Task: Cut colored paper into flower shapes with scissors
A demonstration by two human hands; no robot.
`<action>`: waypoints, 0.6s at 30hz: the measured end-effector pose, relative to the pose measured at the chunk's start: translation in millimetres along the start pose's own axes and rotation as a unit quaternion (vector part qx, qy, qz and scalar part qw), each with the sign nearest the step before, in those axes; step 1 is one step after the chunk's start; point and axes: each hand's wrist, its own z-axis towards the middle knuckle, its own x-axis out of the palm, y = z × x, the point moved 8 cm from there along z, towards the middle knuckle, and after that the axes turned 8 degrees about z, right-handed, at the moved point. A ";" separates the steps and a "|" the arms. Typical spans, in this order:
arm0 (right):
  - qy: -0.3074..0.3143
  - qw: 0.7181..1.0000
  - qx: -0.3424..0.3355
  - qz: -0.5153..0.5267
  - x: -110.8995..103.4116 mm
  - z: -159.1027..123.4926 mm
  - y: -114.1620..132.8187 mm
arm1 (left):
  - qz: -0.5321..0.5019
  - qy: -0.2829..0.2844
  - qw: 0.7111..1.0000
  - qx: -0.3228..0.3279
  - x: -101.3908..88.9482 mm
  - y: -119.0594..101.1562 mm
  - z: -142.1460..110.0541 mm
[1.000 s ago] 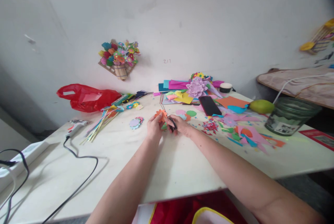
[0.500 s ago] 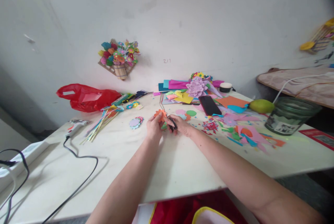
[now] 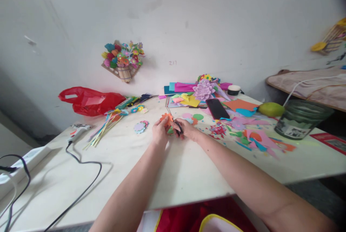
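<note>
My left hand [image 3: 160,131] pinches an orange scalloped flower cut-out [image 3: 167,118] above the white table. Black-handled scissors [image 3: 178,127] are gripped in my right hand [image 3: 186,129], their blades pointing away from me beside the orange piece. Whether the blades touch its edge is too small to tell. Just behind my hands lie a green disc [image 3: 198,117] and some pink and orange cut-outs [image 3: 193,120]. To the left rests a lilac and red scalloped flower piece [image 3: 140,127]. Part of a green piece shows beneath my fingers.
A glue gun [image 3: 79,131] with its cord and a power strip [image 3: 24,163] lie at left, near thin sticks [image 3: 101,131] and a red plastic bag [image 3: 92,101]. Rightward are a phone [image 3: 217,109], coloured scraps [image 3: 256,140], a green-yellow fruit [image 3: 271,110] and a glass jar [image 3: 300,120].
The scissor blades and the orange flower cut-out have shifted very slightly between my hands. Everything else looks the same.
</note>
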 end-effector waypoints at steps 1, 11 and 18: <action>0.000 1.000 0.000 0.002 0.0 -0.3 0.4 | 0.000 0.004 1.000 0.001 0.3 0.2 0.2; -0.004 1.000 0.006 -0.002 -0.6 -0.5 0.0 | 0.013 0.005 1.000 0.003 -2.9 2.7 3.6; 0.005 1.000 -0.004 -0.004 -2.5 4.5 -5.7 | 0.004 -0.006 1.000 0.004 -2.7 -0.1 3.1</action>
